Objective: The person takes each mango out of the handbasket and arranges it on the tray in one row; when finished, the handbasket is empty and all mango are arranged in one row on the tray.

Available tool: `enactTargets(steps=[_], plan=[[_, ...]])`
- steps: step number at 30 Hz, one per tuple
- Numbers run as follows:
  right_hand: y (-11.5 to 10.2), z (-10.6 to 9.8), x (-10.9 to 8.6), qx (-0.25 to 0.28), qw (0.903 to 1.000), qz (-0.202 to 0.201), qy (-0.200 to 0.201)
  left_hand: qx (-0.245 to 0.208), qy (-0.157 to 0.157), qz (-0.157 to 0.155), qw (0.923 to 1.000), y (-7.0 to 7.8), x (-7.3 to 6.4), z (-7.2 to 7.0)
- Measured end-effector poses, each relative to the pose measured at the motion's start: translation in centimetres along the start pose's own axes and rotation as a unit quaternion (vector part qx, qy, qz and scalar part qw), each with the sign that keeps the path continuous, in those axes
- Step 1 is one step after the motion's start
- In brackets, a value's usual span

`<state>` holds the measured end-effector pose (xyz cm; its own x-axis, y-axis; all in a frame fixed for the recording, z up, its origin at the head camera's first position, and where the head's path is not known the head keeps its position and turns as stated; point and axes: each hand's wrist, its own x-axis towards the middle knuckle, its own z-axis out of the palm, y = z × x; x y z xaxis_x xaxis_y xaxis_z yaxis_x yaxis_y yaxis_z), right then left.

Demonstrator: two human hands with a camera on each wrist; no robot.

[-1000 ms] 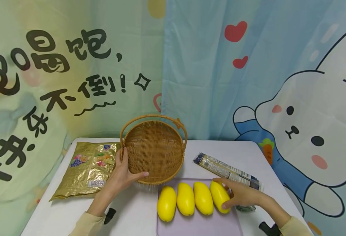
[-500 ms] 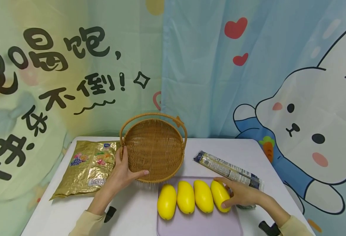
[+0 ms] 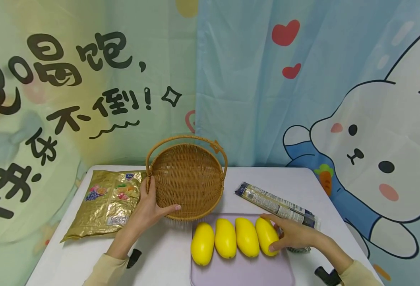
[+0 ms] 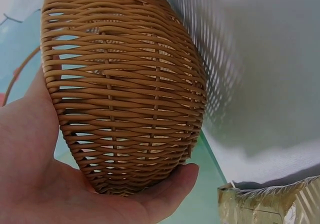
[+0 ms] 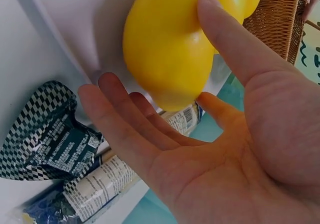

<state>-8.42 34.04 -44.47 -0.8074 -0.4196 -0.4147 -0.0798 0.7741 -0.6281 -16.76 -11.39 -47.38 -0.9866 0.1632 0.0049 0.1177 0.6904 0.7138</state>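
Observation:
My left hand (image 3: 149, 212) grips the left edge of a brown wicker basket (image 3: 186, 180), the thumb across its lower front. Tilted up, the basket faces me with its bare inside; its woven outside (image 4: 125, 84) fills much of the left wrist view. Several yellow mangoes stand in a row on a lilac tray (image 3: 245, 274). My right hand (image 3: 297, 233) pinches the rightmost mango (image 3: 266, 237) between thumb and index finger. In the right wrist view the other fingers (image 5: 135, 119) spread beside that mango, which still lies over the tray.
A gold fruit-printed bag (image 3: 106, 202) lies left of the basket. Behind my right hand lies a long packet (image 3: 274, 204), with a small checkered packet (image 5: 55, 134) beside it. A printed curtain (image 3: 238, 99) hangs behind the white table (image 3: 159, 262).
The head view has tipped slightly, so the whole scene sits a little higher. Both hands, the basket and the mangoes hold their places.

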Motion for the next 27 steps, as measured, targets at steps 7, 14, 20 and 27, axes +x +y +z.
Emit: enactTargets(steps=[7,14,20,27], plan=[[-0.3,-0.6,0.1,0.018,0.9994,0.028,-0.007,-0.004,-0.007,-0.001,1.0000,-0.2,0.2,-0.1],[-1.0,-1.7,0.4,0.003,0.9999,0.010,0.009,0.007,-0.006,-0.009,0.9999,-0.2,0.3,-0.2],[-2.4,-2.9,1.0,-0.060,0.9968,-0.022,0.049,0.015,0.000,-0.011,0.9998,-0.2,0.3,-0.5],[-4.7,-3.5,2.3,-0.096,0.9913,-0.017,0.088,0.035,0.033,0.019,0.9987,0.2,0.3,-0.6]])
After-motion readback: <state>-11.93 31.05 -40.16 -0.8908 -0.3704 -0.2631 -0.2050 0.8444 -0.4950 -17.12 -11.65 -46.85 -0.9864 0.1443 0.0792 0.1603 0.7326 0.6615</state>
